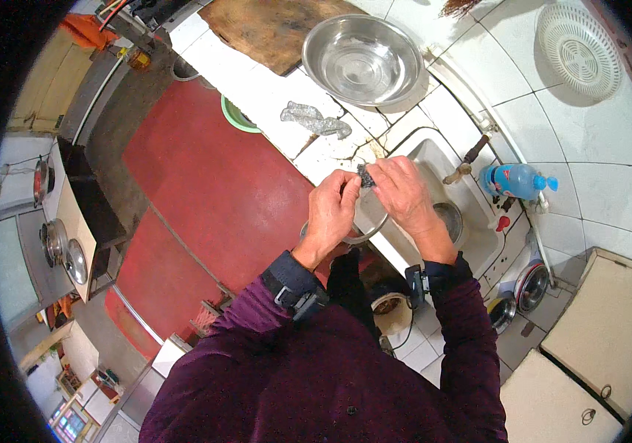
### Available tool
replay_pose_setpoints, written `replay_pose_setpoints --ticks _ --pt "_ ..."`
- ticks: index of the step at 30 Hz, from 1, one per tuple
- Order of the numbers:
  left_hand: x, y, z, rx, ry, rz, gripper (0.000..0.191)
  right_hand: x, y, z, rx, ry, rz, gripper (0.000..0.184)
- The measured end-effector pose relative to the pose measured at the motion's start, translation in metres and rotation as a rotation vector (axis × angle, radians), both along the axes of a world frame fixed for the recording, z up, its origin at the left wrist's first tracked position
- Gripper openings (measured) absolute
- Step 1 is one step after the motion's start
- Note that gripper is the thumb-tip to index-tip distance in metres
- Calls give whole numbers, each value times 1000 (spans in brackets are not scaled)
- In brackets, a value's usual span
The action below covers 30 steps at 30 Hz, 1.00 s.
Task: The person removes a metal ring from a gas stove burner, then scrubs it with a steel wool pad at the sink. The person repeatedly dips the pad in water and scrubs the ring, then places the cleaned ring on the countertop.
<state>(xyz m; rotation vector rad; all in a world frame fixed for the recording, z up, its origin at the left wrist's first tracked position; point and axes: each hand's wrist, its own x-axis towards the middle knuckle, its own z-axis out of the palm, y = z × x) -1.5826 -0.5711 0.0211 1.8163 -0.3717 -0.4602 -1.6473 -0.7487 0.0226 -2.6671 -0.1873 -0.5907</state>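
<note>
Both hands meet above the front edge of the ceramic sink [474, 243]. A small dark scouring pad [365, 176] is pinched between them. My left hand [331, 207] has its thumb and fingers on the pad's left side. From the right, the fingers of my right hand [404, 191] curl over it. Below the hands shows part of a curved metal rim [370, 232], mostly hidden by hands and wrists; what vessel it belongs to I cannot tell. A round metal dish [449, 221] lies in the sink, partly covered by my right hand.
On the tiled counter are a steel basin [363, 61], a crumpled silvery cloth [316, 119] and a wooden board [277, 33]. A tap [462, 166] and a blue plastic bottle [512, 181] stand behind the sink. A bucket [393, 318] is on the floor by my feet.
</note>
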Motion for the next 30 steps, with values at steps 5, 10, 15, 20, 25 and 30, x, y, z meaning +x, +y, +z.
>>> replay_pose_setpoints --ticks 5,10,15,20,25,30 --pt "3 -2 0 -224 46 171 20 -18 20 -8 162 246 -541 28" --pt "3 -8 -18 -492 180 310 21 -29 67 -33 1085 456 -957 45" --pt "6 13 -31 -309 143 112 31 -40 46 -41 504 189 -928 28" --pt "37 25 -20 150 -282 -207 56 -55 5 -21 35 81 -622 22" --pt "52 -27 -1 -3 -800 -483 59 -53 -1 4 -123 176 -355 27" --pt "55 -45 7 -75 -766 -762 20 -55 -14 31 -120 86 -288 33"
